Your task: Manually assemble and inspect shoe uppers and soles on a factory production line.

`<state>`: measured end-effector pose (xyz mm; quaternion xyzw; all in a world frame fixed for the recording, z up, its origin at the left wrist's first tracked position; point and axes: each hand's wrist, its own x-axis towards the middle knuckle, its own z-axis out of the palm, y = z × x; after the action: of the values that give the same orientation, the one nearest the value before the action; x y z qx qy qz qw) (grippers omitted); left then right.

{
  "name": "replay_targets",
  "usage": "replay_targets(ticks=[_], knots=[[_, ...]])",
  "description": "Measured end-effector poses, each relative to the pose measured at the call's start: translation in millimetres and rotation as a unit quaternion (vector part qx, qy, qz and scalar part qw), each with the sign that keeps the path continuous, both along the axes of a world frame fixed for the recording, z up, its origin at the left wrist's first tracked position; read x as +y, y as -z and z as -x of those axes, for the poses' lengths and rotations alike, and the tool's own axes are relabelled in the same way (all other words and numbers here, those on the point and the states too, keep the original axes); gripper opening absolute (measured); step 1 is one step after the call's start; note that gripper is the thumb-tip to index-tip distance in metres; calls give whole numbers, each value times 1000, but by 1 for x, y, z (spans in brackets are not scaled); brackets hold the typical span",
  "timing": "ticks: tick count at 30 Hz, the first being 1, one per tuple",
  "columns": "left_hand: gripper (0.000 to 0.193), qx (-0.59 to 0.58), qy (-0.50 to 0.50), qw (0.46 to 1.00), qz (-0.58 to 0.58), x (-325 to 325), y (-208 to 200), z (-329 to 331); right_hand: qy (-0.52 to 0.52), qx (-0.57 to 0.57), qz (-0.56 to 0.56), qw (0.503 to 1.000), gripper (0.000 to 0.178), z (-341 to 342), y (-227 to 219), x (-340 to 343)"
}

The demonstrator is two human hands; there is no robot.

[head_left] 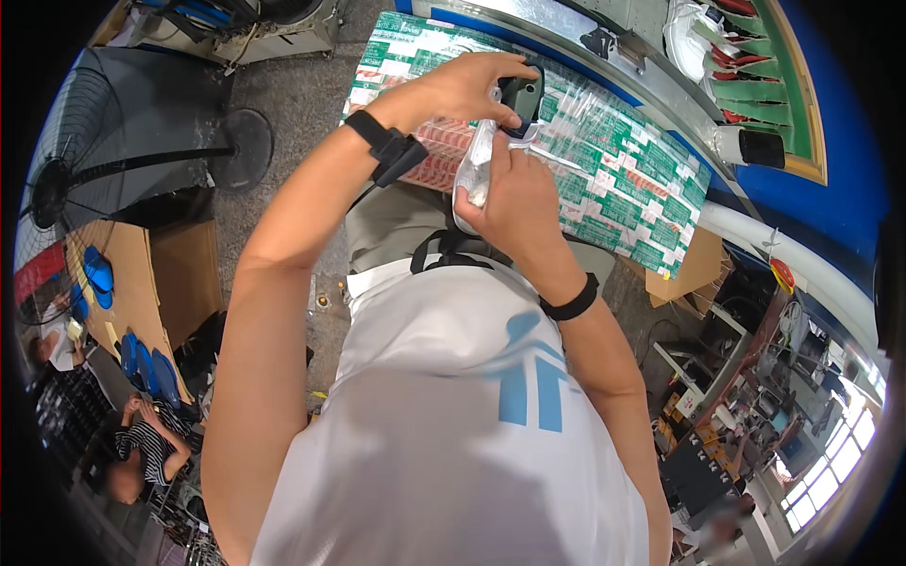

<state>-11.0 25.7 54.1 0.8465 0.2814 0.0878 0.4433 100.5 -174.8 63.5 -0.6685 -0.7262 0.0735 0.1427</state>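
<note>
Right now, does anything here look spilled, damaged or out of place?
Nothing stands out. Your left hand holds a small dark rounded object, your right hand touches the white plastic item beside it, and no spill shows on the green-and-white patterned surface. The black pedestal fan looks slanted, probably only from the fisheye view.

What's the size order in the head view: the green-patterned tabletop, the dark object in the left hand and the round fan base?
Largest to smallest, as they look:
1. Green-patterned tabletop
2. Round fan base
3. Dark object in the left hand, partly covered
</note>
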Motion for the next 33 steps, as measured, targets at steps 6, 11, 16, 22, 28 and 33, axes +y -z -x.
replay_targets(ticks=[6, 11, 16, 22, 28, 33], knots=[[73, -12, 14, 998, -55, 11, 11, -4, 16, 221, 36, 974, 76, -6, -7, 7], [72, -8, 10, 999, -31, 8, 2, -12, -92, 353, 105, 925, 72, 43, -6, -19], [75, -69, 31, 995, -66, 9, 19, 4, -50, 386, 108, 915, 70, 16, -20, -35], [94, 7, 12, 1000, -21, -11, 19, -16, 166, 357, -3, 919, 71, -44, 11, -33], [90, -48, -7, 999, -5, -3, 34, -15, 133, 230, 56, 963, 74, -48, -6, -37], [88, -57, -14, 998, -19, -3, 39, -10, 104, 177, 190, 960, 84, -67, -35, -118]])
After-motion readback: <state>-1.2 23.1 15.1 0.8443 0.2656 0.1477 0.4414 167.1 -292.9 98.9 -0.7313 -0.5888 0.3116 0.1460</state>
